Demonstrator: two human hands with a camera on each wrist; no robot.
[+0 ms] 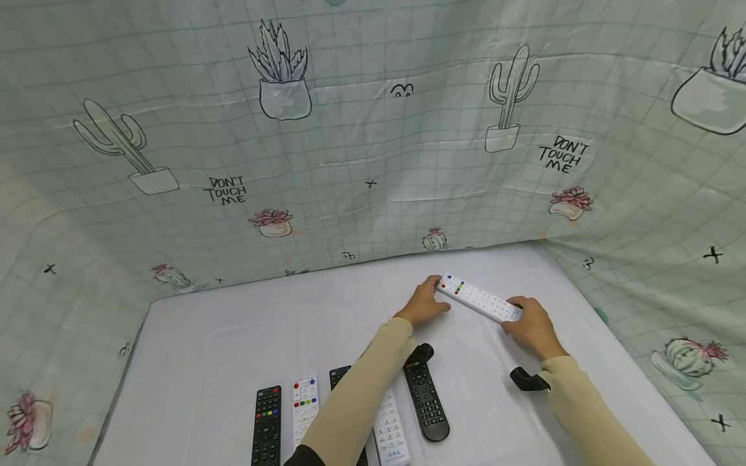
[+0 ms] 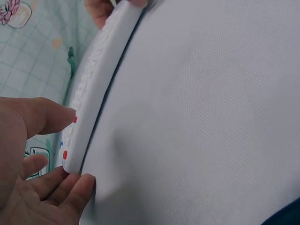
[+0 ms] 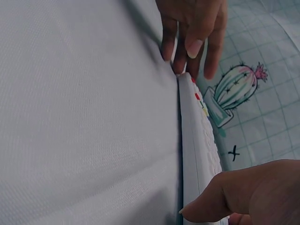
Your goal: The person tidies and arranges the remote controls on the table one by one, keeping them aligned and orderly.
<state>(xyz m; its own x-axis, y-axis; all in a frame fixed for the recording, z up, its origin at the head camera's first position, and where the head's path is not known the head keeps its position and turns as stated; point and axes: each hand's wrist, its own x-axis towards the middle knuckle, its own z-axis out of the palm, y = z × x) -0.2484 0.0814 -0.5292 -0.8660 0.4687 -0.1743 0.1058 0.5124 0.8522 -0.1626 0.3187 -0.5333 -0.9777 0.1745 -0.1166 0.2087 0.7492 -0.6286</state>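
Note:
A white remote control (image 1: 479, 298) lies slanted near the back right of the white table, colored buttons toward its left end. My right hand (image 1: 532, 328) grips its right end, and the right wrist view shows the thumb (image 3: 211, 201) against the remote's side edge. At the other end is my left hand (image 1: 422, 303), its fingertips right at the remote's tip. Its thumb is spread away from the fingers, over the table. In the left wrist view, the fingers (image 2: 70, 194) of that hand meet the end of the white remote (image 2: 101, 79).
Several remotes stand in a row at the front: a black one (image 1: 267, 424), a white one (image 1: 305, 404), a black one (image 1: 339, 373) partly under the left sleeve, another white one (image 1: 390, 430), and a rounded black one (image 1: 428, 398). Cactus-print cloth (image 1: 361, 149) encloses the table's back and sides.

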